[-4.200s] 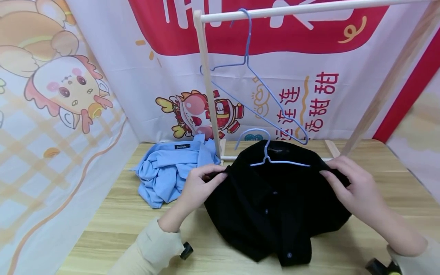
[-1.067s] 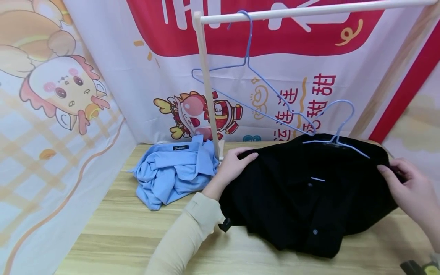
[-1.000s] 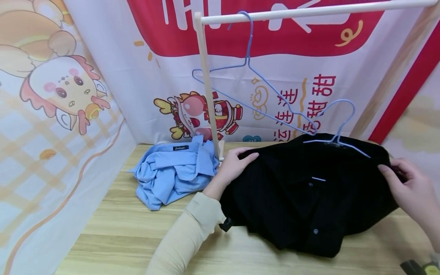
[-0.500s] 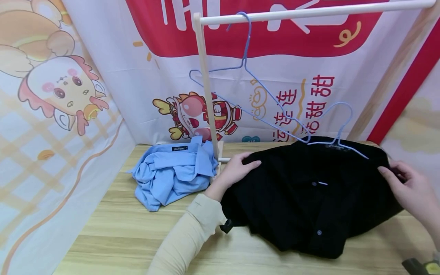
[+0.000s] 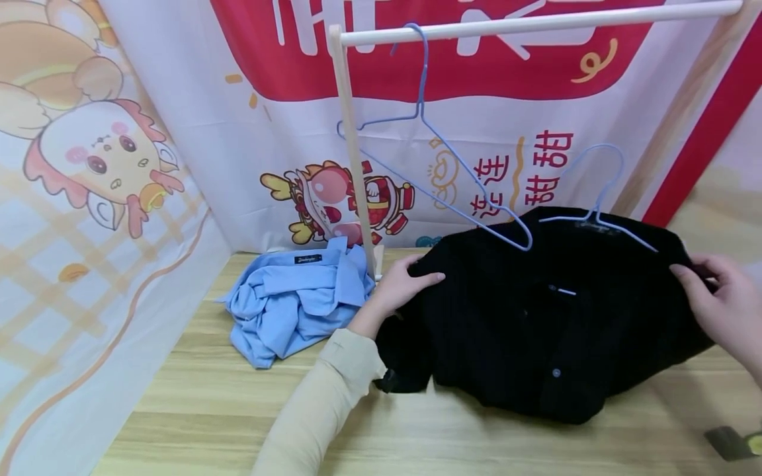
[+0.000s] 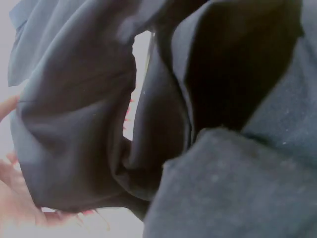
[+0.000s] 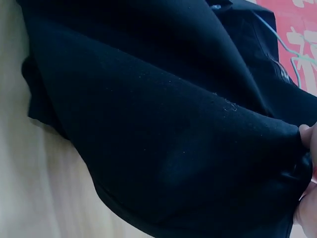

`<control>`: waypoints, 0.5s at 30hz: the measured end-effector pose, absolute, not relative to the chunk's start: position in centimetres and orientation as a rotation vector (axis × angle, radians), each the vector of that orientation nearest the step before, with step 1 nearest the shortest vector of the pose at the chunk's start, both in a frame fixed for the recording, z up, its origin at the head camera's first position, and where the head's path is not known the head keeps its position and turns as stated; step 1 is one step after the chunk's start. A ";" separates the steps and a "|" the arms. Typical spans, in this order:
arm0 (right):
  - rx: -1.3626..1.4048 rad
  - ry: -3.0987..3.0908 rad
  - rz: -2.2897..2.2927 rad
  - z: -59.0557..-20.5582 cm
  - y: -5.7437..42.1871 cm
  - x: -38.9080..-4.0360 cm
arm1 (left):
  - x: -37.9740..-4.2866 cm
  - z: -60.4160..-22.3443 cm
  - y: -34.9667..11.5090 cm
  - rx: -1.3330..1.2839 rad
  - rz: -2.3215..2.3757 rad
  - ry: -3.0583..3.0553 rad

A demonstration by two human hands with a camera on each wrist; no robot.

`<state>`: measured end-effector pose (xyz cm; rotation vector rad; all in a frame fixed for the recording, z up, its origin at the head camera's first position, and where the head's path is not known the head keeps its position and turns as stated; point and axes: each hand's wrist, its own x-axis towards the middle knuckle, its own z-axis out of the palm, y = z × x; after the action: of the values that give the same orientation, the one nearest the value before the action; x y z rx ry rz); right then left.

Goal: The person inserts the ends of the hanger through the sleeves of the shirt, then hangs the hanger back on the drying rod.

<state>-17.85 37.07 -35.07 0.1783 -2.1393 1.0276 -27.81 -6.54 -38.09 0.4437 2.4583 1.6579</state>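
A black shirt [image 5: 506, 311] with small buttons is stretched between both hands above the table, a blue wire hanger [image 5: 598, 217] inside it. The hanger's hook stands out above the collar; its lower part is mostly covered by cloth. My left hand [image 5: 400, 288] grips the shirt's left shoulder with the thumb in front. At the opposite shoulder, my right hand [image 5: 723, 301] pinches cloth between thumb and fingers. The left wrist view is filled by dark folds [image 6: 74, 119], fingers at its left edge. In the right wrist view, fingertips [image 7: 308, 136] hold the shirt edge.
A second blue wire hanger [image 5: 421, 109] hangs from the rack's white rail [image 5: 536, 25], its lower corner overlapping the black shirt in view. A crumpled light-blue shirt [image 5: 297, 297] lies on the wooden table [image 5: 196, 396] by the rack's left post [image 5: 352, 145]. A printed cloth backdrop stands behind.
Over the earlier frames, both hands carry the black shirt and its hanger to the right and spread it wider. In the last half second it rises slightly. The light-blue shirt stays put.
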 end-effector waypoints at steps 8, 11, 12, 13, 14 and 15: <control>0.138 -2.091 0.812 -32.9 36.7 -18.4 | -28.5 -39.0 -6.2 0.455 1.749 2.376; 0.140 -2.050 0.731 -32.1 36.5 -18.7 | -28.5 -39.3 -5.7 0.429 1.735 2.375; 0.150 -2.037 0.724 -31.8 36.4 -18.8 | -28.5 -39.4 -5.5 0.423 1.724 2.377; 0.151 -2.032 0.711 -31.5 36.4 -18.8 | -28.5 -39.6 -5.4 0.415 1.711 2.380; 0.156 -2.026 0.705 -31.2 36.3 -18.8 | -28.5 -39.7 -5.2 0.420 1.711 2.370; 0.156 -2.021 0.702 -31.0 36.3 -18.8 | -28.5 -39.8 -5.0 0.419 1.700 2.370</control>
<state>-18.82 36.29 -31.00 0.1559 -2.0214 0.7024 -28.47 -5.04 -39.79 0.4194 2.3697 1.6999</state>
